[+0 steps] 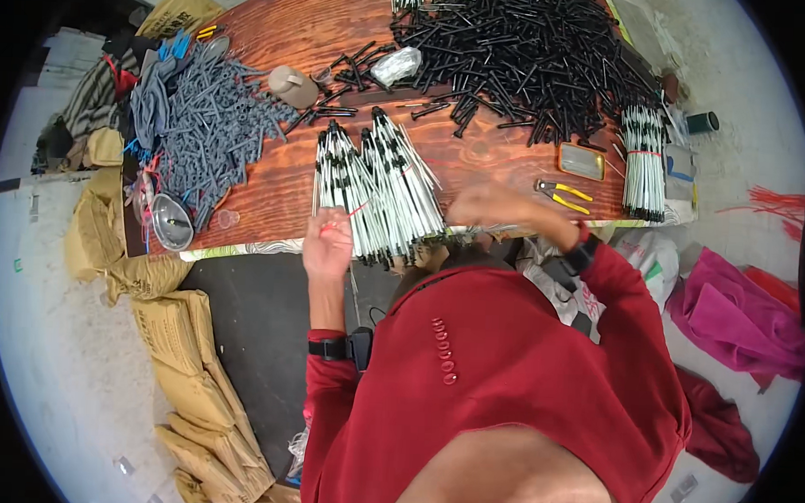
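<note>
Bundles of thin white rods with black fittings lie fanned out on the wooden table before me. At their left edge my left hand is turned palm up, its fingers curled around thin red ties; one tie sticks out toward the rods. My right hand hovers over the table just right of the rods, its fingers smeared by motion, so what it holds, if anything, does not show. Yellow-handled pliers lie beyond its wrist.
Black plastic pieces are heaped at the back right, grey plugs at the left. A rod bundle with a red band stands right, near a shallow yellow-rimmed tin. A metal bowl sits by the left edge; paper sacks line the floor.
</note>
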Motion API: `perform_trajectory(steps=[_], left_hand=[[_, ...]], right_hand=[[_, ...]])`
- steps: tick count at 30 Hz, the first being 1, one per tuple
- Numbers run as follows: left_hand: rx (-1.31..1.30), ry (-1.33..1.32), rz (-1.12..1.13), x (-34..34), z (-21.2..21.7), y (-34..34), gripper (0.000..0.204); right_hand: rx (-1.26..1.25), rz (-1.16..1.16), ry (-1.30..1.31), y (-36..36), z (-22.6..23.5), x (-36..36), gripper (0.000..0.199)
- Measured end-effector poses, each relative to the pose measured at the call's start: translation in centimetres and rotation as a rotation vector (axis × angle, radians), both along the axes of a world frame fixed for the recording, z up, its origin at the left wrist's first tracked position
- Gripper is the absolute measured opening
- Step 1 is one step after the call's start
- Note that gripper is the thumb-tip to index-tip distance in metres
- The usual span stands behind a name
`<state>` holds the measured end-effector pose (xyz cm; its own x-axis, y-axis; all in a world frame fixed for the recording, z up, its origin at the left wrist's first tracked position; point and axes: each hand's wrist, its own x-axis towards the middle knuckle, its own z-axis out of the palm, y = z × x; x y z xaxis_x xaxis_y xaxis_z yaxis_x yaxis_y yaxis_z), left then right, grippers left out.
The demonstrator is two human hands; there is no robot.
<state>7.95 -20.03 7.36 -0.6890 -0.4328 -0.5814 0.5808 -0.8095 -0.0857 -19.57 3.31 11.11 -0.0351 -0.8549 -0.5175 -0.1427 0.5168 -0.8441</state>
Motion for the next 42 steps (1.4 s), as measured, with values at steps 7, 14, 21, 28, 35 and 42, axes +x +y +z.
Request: perform_trajectory(steps=[7, 14, 21, 28, 35, 42], left_hand=[[-0.083, -0.029, -0.274, -1.1, 2.3, 0.2, 0.036], [-0.132, 0.134, -0.309, 0.2, 1.3, -2.1, 0.034], [-0.546, -0.309, -0.742, 0.6, 6.3, -1.4, 0.041], [-0.399, -0.047, -0.434, -4.0, 4.6, 0.4, 0.035], [-0.426, -0.043, -0.252, -5.7, 2.9, -1.0, 0.028], [-0.669, -0.432, -0.152, -5.2, 1.4, -5.1, 0.030]], right_hand=[[-0.071, -0.516, -1.148, -8.1, -0.8, 8.4, 0.027], [-0.253, -0.609, -1.330, -9.7, -2.7, 7.3, 0.014], [-0.435, -0.729, -0.892, -12.3, 1.5, 5.6, 0.014], [-0.381, -0.429, -0.606, -12.8, 1.4, 6.3, 0.016], [-0.356, -0.703, -0.926, -12.5, 0.0, 3.1, 0.012], [-0.522, -0.935, -0.634, -11.2, -2.6, -0.1, 0.011]])
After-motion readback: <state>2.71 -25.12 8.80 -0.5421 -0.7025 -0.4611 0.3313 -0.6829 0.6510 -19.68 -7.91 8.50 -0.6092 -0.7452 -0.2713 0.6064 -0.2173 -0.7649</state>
